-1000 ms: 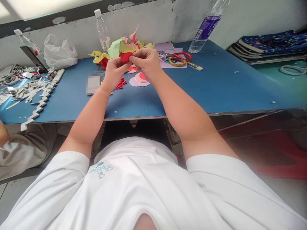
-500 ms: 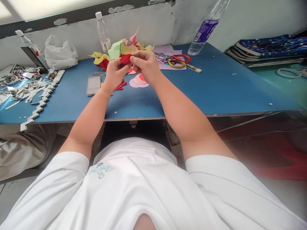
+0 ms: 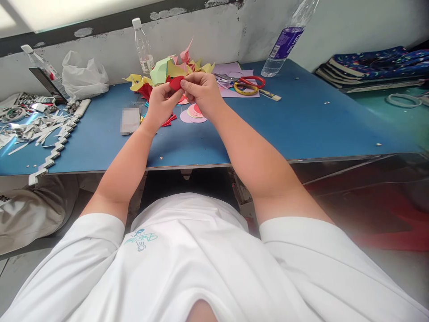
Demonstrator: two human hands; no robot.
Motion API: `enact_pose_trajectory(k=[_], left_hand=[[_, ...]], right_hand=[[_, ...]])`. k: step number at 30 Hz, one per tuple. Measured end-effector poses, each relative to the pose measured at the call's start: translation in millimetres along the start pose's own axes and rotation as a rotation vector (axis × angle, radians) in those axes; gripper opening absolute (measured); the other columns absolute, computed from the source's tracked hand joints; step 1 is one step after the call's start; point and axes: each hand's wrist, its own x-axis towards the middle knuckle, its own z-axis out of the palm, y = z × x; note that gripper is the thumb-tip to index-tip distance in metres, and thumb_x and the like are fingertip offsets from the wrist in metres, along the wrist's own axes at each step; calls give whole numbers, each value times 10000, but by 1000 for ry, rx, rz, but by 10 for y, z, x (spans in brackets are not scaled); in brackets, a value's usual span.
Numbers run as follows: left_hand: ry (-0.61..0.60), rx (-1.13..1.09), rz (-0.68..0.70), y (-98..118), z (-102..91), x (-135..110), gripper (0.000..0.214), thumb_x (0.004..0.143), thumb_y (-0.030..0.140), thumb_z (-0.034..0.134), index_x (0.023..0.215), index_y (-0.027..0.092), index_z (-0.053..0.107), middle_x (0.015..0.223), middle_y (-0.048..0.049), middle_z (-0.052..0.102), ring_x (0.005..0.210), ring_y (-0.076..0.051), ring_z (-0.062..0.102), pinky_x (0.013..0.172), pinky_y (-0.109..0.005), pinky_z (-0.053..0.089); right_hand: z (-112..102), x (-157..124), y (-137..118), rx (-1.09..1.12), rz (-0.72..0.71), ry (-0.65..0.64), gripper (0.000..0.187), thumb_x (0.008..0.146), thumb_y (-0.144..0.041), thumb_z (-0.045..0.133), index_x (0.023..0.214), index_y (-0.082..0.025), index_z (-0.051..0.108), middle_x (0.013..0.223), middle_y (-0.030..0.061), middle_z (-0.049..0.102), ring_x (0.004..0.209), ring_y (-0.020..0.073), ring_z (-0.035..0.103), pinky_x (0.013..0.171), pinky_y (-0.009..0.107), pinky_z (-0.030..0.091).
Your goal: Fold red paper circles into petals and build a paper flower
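Note:
A small red piece of paper [image 3: 176, 83], rounded in outline, is held up between both hands above the table. My left hand [image 3: 161, 103] pinches its left side, and my right hand [image 3: 203, 91] grips the right edge between thumb and fingers. Below the hands lie paper circles [image 3: 191, 117] in lilac, pink and red, overlapping one another. Several thin red paper pieces [image 3: 169, 120] are beside my left hand. Just behind the hands is a heap of folded yellow, green, pink and red paper [image 3: 162, 70].
Red-handled scissors [image 3: 253, 82] and a yellow-handled pair [image 3: 246, 89] rest on lilac paper [image 3: 231, 69] by a cutter knife [image 3: 270, 95]. Bottles [image 3: 281, 49] line the wall. At left are a plastic bag [image 3: 83, 76], paper scraps [image 3: 40, 125] and a folded paper chain [image 3: 56, 147].
Both hands stay almost in place, still holding the red paper, which is turned slightly. The whole view has shifted a little.

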Motion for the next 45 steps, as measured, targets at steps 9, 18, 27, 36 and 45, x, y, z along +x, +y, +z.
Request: enact_pose_trajectory(k=[9,18,27,36,45], left_hand=[[-47,-74,-79,-72,-43,40,606,1020,728,1036,769,279,716,719,4,462,676,-188,485,666,-380,522],[-56,-88,-110,-10,1,5,617,1072,651,998,754,252,651,717,6,451,679,-174,516,682,-362,495],[-76,-78,-97,-42,0,21,631,1054,641,1021,737,264,626,685,-2,485,754,-224,632,727,-381,591],[-77,-56,-78,59,-2,-25,497,1026,510,1086,791,246,736,752,-2,546,791,-218,662,810,-394,633],[-35,-6,-59,-88,4,22,552,1077,449,1001,710,251,640,711,8,430,739,-208,601,766,-381,604]], right_hand=[[135,33,99,97,-84,86,707,694,-1003,1081,790,-393,737,712,12,540,711,289,459,656,463,430],[37,120,149,94,14,-2,867,458,-1080,1129,815,-413,706,733,-14,591,810,281,445,778,497,445],[129,30,243,197,-88,57,641,794,-826,1166,871,-366,728,784,-18,584,768,247,467,690,411,431],[79,85,237,154,-33,59,741,628,-868,1242,781,-382,704,744,-10,601,751,287,557,614,443,488],[-15,173,287,154,-16,-15,723,595,-874,1236,909,-374,819,773,-47,659,783,226,509,708,422,474]])
